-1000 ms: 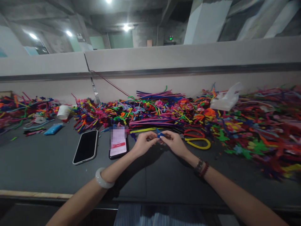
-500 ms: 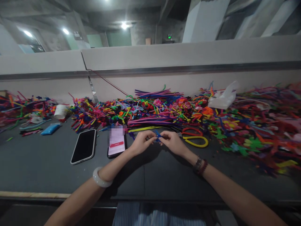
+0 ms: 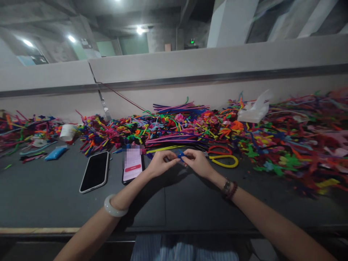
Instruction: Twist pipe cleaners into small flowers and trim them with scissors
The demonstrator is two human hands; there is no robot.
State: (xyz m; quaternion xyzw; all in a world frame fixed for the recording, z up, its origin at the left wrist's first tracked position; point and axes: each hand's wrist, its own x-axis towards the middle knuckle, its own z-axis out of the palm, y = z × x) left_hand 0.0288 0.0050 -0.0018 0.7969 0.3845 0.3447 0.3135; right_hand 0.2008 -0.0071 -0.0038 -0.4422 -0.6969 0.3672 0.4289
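My left hand (image 3: 160, 164) and my right hand (image 3: 198, 162) meet over the dark table (image 3: 49, 195), fingertips pinched on a small blue pipe-cleaner piece (image 3: 181, 156) between them. Both hands are closed on it. A white bangle (image 3: 112, 209) is on my left wrist and dark bead bracelets (image 3: 229, 189) on my right. Just beyond my right hand lie a yellow pipe-cleaner loop (image 3: 224, 161) and a red pipe-cleaner loop (image 3: 219, 148).
A long heap of coloured pipe cleaners (image 3: 272, 134) runs along the back wall. Left of my hands lie a dark phone (image 3: 95, 171) and a lit phone (image 3: 132, 164). A white cup (image 3: 67, 132), a blue packet (image 3: 55, 153) and a white plastic bag (image 3: 254, 110) rest among the heap.
My hands keep working the blue piece with small finger movements. The view has shifted slightly, so everything sits a little further left.
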